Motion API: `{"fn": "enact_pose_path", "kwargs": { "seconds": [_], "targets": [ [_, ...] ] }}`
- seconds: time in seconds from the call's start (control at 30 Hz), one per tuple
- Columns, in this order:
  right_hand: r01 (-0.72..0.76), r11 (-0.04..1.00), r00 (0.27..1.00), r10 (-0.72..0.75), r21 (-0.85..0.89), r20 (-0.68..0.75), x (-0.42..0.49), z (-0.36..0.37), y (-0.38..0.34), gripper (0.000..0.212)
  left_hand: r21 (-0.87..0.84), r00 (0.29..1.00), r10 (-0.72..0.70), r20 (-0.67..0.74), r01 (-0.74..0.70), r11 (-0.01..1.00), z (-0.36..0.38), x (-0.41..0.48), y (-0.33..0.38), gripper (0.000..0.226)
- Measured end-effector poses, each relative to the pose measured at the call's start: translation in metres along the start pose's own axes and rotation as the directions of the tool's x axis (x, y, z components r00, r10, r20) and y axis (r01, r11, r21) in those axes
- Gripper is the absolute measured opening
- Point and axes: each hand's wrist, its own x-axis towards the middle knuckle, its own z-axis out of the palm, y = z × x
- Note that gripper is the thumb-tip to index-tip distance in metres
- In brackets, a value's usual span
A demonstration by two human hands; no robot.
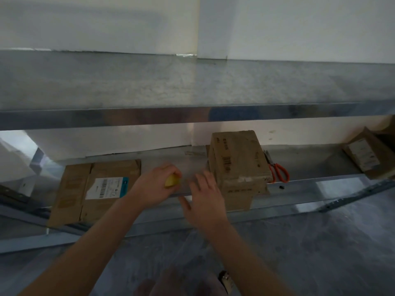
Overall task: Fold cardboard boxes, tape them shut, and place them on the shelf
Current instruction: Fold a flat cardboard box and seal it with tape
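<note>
On the lower metal shelf (171,161) stands a folded cardboard box (239,163), one flap hanging over the shelf's front edge. A flattened cardboard box (94,189) with a white label lies to its left. Between the two boxes, my left hand (154,184) grips a small yellow object (171,180), which looks like a tape roll or dispenser, though blur hides what it is. My right hand (205,199) hovers with spread fingers just left of the upright box, close to it, holding nothing.
Orange-handled scissors (279,170) lie right of the upright box. Another flattened box (363,155) leans at the far right of the shelf. An upper metal shelf (192,86) spans the view above. Grey floor lies below.
</note>
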Motion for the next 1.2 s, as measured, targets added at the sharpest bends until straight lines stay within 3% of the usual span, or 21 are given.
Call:
{"fn": "enact_pose_path", "kwargs": {
  "seconds": [0.1, 0.23, 0.37, 0.5, 0.67, 0.83, 0.97, 1.2],
  "targets": [
    [-0.072, 0.969, 0.997, 0.072, 0.237, 0.007, 0.008, 0.009, -0.012, 0.035, -0.001, 0.998, 0.046, -0.030, -0.047, 0.999, 0.001, -0.008, -0.008, 0.025],
    [-0.108, 0.914, 0.993, 0.120, 0.391, -0.006, 0.011, 0.011, -0.019, 0.009, -0.024, 0.998, 0.055, -0.039, -0.056, 0.998, 0.004, -0.019, -0.017, 0.032],
    [-0.230, 0.829, 0.973, 0.192, 0.510, 0.126, 0.014, 0.014, -0.013, 0.005, -0.166, 0.999, 0.040, 0.023, -0.036, 0.985, 0.011, -0.028, -0.025, 0.028],
    [-0.317, 0.820, 0.946, 0.235, 0.477, 0.226, 0.014, 0.025, -0.010, 0.005, -0.087, 0.995, 0.092, 0.045, -0.088, 0.992, 0.025, -0.029, -0.046, 0.038],
    [-0.422, 0.778, 0.906, 0.347, 0.466, 0.241, 0.012, 0.045, -0.014, 0.008, -0.099, 0.994, -0.105, -0.022, 0.102, 0.990, 0.042, -0.006, -0.063, 0.053],
    [-0.684, 0.623, 0.719, 0.487, 0.380, 0.495, 0.020, 0.076, -0.010, 0.018, 0.033, 0.991, -0.121, 0.050, 0.120, 0.992, 0.069, 0.017, -0.085, 0.055],
    [-0.776, 0.554, 0.610, 0.535, 0.302, 0.585, 0.029, 0.098, -0.006, 0.027, 0.062, 0.987, -0.121, 0.109, 0.115, 0.991, 0.082, 0.025, -0.099, 0.061],
    [-0.731, 0.667, 0.629, 0.575, 0.145, 0.524, 0.033, 0.107, -0.014, 0.034, -0.064, 0.992, -0.063, 0.111, 0.070, 0.995, 0.082, 0.027, -0.113, 0.058]
  ]
}}
